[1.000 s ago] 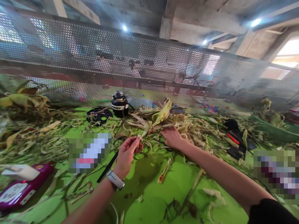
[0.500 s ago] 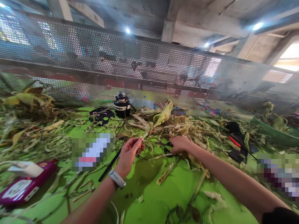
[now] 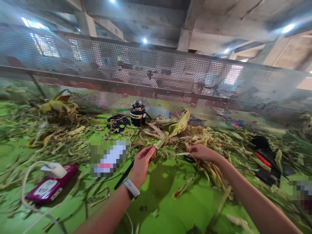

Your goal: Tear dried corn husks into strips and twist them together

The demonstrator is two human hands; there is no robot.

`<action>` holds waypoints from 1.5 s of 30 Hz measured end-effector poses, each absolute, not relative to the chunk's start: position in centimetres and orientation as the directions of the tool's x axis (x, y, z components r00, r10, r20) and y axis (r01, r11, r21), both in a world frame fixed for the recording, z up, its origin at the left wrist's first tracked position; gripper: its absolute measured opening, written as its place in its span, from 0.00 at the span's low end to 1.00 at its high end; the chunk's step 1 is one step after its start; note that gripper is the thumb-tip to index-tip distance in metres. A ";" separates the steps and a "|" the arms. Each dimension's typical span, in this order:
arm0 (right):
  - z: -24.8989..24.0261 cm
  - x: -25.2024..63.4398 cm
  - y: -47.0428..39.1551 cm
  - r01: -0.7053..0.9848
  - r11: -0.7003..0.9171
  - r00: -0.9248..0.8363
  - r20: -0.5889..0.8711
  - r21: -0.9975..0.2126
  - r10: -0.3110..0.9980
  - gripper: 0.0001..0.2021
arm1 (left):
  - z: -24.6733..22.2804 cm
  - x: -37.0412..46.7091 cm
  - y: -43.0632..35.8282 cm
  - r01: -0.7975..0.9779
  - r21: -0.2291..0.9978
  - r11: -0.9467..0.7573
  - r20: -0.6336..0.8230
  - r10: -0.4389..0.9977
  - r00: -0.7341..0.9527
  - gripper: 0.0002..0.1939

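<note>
Two bare hands at work over one green tabletop [image 3: 168, 203] strewn with dried husks and leaf scraps too many to count. The left hand [image 3: 143, 162], with one white-strapped watch [image 3: 131, 187] at its wrist, pinches the tip of one pale green husk [image 3: 162, 139] between thumb and index finger; its other fingers are curled and partly hidden. The right hand [image 3: 201, 152] has thumb and fingertips drawn together on one narrow pale strip [image 3: 182, 153], which points toward the left hand. Both held pieces lie at center, in front of one large twisted yellow-green husk [image 3: 180, 125] on the heap. Behind the heap, at left, stands one black bottle [image 3: 137, 115]; its white band carries partial lettering, apparently "RGY", the rest turned out of sight. Beside it lies one black openwork disc [image 3: 118, 123]. At lower left, one purple power unit [image 3: 52, 185] bears one white label with illegible marks, one white plug [image 3: 55, 170] and a white cable [image 3: 23, 191]. One black strap-like piece [image 3: 123, 175] lies beside the left wrist. At right, one black object [image 3: 266, 162] carries one red bar. Two pixelated patches conceal their contents. One perforated metal panel [image 3: 158, 78] spans the background; four lamps shine overhead.
</note>
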State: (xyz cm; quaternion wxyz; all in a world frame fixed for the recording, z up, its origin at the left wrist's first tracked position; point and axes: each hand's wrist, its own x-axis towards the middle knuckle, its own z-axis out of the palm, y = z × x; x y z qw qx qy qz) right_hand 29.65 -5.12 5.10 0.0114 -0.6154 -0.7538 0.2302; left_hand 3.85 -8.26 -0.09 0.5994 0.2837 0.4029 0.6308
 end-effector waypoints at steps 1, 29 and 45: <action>5.0 30.1 -5.6 0.908 0.121 -0.235 -0.249 -0.401 0.940 0.12 | -0.1 3.8 -8.2 -0.543 0.839 0.046 -0.132 0.984 -0.120 0.16; 4.7 32.2 -10.4 -0.153 -0.002 -0.062 0.008 -0.988 0.998 0.19 | -0.3 4.0 -8.5 -0.565 0.825 0.018 -0.092 0.990 -0.102 0.17; 4.6 27.0 -12.8 0.766 0.300 -0.335 0.045 -0.569 0.941 0.18 | -1.0 4.0 -8.5 -0.386 0.921 -0.062 0.009 0.990 -0.139 0.16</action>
